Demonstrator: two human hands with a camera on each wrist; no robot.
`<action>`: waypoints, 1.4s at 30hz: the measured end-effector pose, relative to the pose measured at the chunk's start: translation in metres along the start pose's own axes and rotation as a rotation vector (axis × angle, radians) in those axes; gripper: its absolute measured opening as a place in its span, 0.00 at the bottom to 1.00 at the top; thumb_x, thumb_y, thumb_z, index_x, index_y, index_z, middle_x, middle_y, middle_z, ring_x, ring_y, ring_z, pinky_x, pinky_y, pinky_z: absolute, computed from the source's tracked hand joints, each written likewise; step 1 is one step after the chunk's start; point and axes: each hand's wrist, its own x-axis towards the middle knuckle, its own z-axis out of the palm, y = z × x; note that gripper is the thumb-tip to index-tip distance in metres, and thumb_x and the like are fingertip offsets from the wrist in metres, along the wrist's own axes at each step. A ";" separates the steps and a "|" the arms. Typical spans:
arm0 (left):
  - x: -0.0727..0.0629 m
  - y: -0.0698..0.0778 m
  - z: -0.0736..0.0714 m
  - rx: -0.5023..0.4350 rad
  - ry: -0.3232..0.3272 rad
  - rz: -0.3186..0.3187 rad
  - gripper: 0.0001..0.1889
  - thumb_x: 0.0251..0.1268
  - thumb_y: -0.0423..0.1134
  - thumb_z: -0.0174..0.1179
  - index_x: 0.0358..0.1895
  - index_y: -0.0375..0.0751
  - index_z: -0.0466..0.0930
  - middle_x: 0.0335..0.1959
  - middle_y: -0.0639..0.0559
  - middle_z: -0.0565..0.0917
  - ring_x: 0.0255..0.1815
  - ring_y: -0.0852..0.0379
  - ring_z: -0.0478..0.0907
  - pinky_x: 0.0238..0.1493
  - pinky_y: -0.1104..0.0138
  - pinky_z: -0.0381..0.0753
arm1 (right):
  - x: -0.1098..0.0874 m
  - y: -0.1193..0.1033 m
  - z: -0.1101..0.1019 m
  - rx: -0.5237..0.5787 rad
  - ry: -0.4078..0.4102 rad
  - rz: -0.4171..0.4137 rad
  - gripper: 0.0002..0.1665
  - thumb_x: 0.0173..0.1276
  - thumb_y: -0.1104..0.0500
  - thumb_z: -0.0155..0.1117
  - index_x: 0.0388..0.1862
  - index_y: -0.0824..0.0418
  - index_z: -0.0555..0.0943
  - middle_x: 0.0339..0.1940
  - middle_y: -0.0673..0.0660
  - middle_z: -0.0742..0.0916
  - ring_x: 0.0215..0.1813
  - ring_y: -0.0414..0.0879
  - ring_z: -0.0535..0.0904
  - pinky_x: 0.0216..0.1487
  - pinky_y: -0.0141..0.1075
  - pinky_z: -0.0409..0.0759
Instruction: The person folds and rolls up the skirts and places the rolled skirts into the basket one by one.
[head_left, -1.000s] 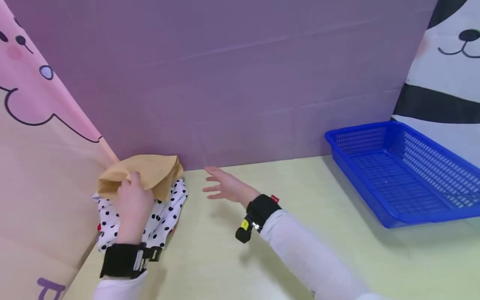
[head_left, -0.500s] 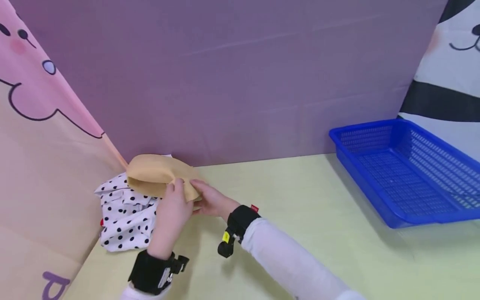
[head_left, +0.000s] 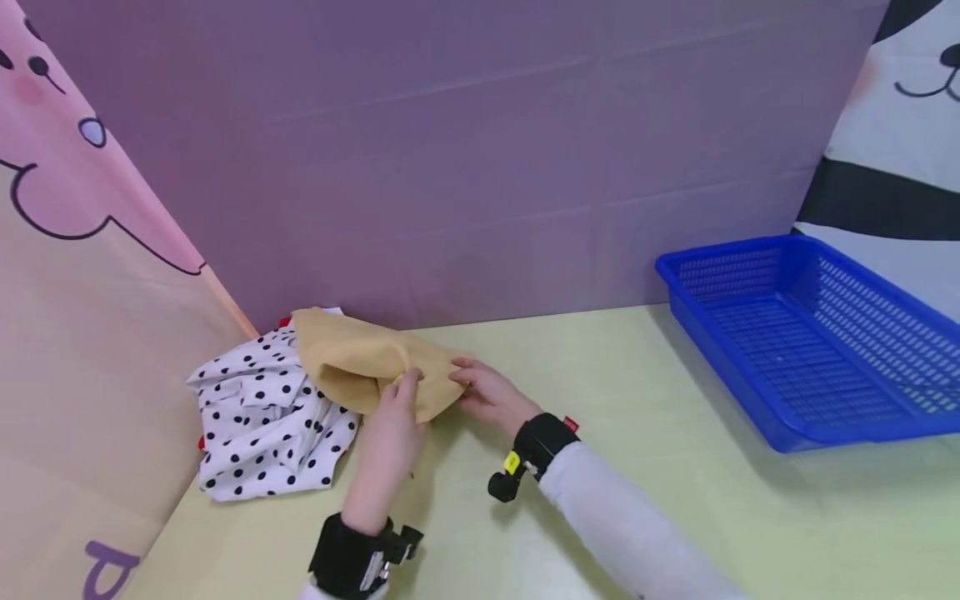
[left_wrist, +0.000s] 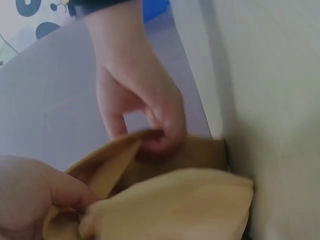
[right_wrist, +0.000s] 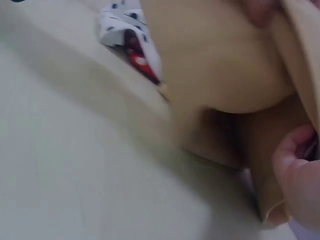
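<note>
A tan folded cloth item (head_left: 352, 350) with an open, hollow edge is held above the table; its exact kind is unclear. My left hand (head_left: 392, 437) pinches its near edge between thumb and fingers. On its right side, my right hand (head_left: 495, 396) grips the edge, with fingertips partly hidden by the fabric. In the left wrist view, my right hand (left_wrist: 145, 85) reaches down over the rim of the cloth (left_wrist: 175, 205), opposite my left hand (left_wrist: 35, 195). A white cloth with black dots (head_left: 270, 417) lies crumpled to the left, partly under the tan one.
A blue plastic basket (head_left: 806, 367) stands on the pale table (head_left: 600, 500) at the right. A purple backdrop (head_left: 480, 167) rises behind, with a pale printed side panel (head_left: 90, 375) at the left. Small red bits show at the dotted cloth's edges.
The left hand has pulled the tan cloth rightward, partly off the dotted cloth. The right hand, earlier apart and spread, came to the cloth's right edge and moved right with it.
</note>
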 end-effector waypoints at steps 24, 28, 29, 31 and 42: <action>-0.014 0.018 0.011 -0.132 -0.169 0.221 0.06 0.47 0.27 0.60 0.27 0.41 0.79 0.25 0.52 0.77 0.25 0.58 0.69 0.29 0.65 0.70 | -0.129 -0.066 -0.083 -1.699 0.184 -0.693 0.04 0.50 0.68 0.68 0.27 0.61 0.83 0.26 0.52 0.85 0.28 0.43 0.77 0.33 0.36 0.77; -0.015 0.022 0.006 -0.225 -0.054 0.190 0.07 0.52 0.28 0.58 0.34 0.42 0.81 0.30 0.51 0.79 0.29 0.57 0.72 0.31 0.65 0.72 | -0.140 -0.078 -0.075 -1.699 0.246 -0.822 0.06 0.51 0.71 0.65 0.29 0.64 0.80 0.37 0.59 0.82 0.40 0.53 0.76 0.45 0.45 0.77; -0.015 0.023 0.004 -0.257 -0.016 0.176 0.08 0.54 0.28 0.58 0.36 0.42 0.82 0.31 0.51 0.80 0.30 0.57 0.73 0.32 0.64 0.73 | -0.142 -0.080 -0.074 -1.673 0.249 -0.832 0.06 0.53 0.72 0.63 0.29 0.64 0.79 0.37 0.60 0.81 0.40 0.54 0.76 0.45 0.46 0.76; -0.015 0.025 0.000 -0.320 0.042 0.146 0.09 0.57 0.29 0.57 0.39 0.42 0.82 0.31 0.51 0.82 0.30 0.56 0.75 0.33 0.64 0.74 | -0.145 -0.083 -0.073 -1.622 0.253 -0.829 0.06 0.58 0.72 0.58 0.32 0.63 0.75 0.33 0.59 0.80 0.36 0.52 0.76 0.40 0.44 0.77; -0.016 0.025 -0.002 -0.548 0.248 0.153 0.08 0.57 0.26 0.59 0.39 0.37 0.84 0.34 0.47 0.86 0.31 0.58 0.78 0.35 0.66 0.78 | -0.135 -0.075 -0.084 -1.663 0.048 -0.592 0.19 0.47 0.55 0.77 0.36 0.60 0.80 0.19 0.45 0.75 0.22 0.35 0.66 0.26 0.30 0.68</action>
